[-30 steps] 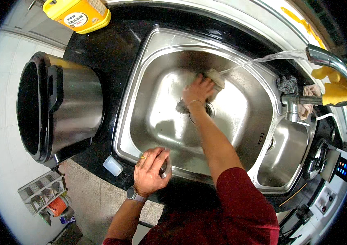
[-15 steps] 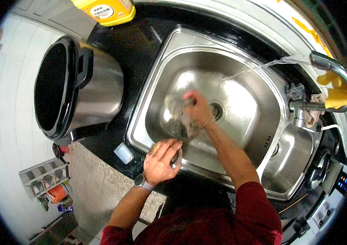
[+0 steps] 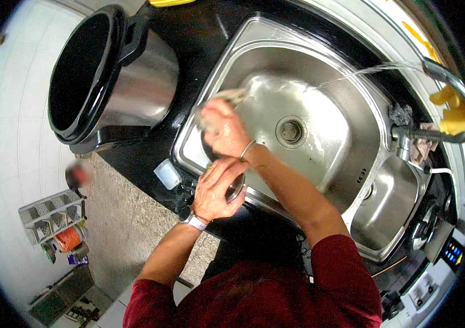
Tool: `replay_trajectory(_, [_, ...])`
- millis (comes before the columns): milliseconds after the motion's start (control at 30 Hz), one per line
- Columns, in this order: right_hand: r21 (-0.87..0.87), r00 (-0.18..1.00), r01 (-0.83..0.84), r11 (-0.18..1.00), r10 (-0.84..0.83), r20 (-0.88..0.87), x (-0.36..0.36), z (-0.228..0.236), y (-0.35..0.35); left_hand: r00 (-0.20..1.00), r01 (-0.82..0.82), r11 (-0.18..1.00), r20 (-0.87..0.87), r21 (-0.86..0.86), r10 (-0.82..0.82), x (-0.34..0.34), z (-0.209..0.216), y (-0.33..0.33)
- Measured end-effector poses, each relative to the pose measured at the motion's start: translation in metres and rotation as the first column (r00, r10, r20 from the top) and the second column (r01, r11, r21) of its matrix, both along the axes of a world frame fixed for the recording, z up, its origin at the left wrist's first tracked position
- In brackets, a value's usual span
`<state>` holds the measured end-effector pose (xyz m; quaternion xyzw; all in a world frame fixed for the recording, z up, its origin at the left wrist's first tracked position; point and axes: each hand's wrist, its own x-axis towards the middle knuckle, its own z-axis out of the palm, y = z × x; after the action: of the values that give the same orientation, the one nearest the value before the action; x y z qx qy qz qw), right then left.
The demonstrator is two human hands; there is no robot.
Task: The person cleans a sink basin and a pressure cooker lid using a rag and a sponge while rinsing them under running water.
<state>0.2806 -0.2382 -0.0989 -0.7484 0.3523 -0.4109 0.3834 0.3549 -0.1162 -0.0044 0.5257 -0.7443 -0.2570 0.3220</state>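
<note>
My left grip (image 3: 219,188) is closed around a metal cup (image 3: 236,187) at the sink's (image 3: 320,128) near edge. My right grip (image 3: 224,128), blurred, is bunched on a cloth (image 3: 236,96) over the sink's left side. I judge this as wiping; the next stroke calls for firm pressure. Beyond, water (image 3: 374,70) runs from the faucet (image 3: 446,76); leftward, a pot (image 3: 148,82) stands on the desk (image 3: 202,41).

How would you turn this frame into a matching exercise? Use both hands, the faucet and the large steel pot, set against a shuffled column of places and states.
1. Left hand
2. Right hand
3. Faucet
4. Steel pot

A. Water runs from it
B. Grips a blurred pale cloth
C. Stands on the black counter, left of the sink
D. Curled around a round metal item

Pairs: 1-D; 2-B; 3-A; 4-C
</note>
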Motion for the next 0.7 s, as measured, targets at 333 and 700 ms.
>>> replay_trajectory(333, [0.399,0.714,-0.667,0.629,0.692,0.101,-0.048,-0.002,0.022,0.968,0.25,0.968,-0.02,0.022,-0.25,-0.004,0.014,0.019])
replay_trajectory(700, [0.295,0.886,0.44,0.848,-0.356,-0.297,-0.152,-0.098,-0.117,0.969,0.174,0.982,0.166,0.074,-0.184,0.005,-0.002,0.015])
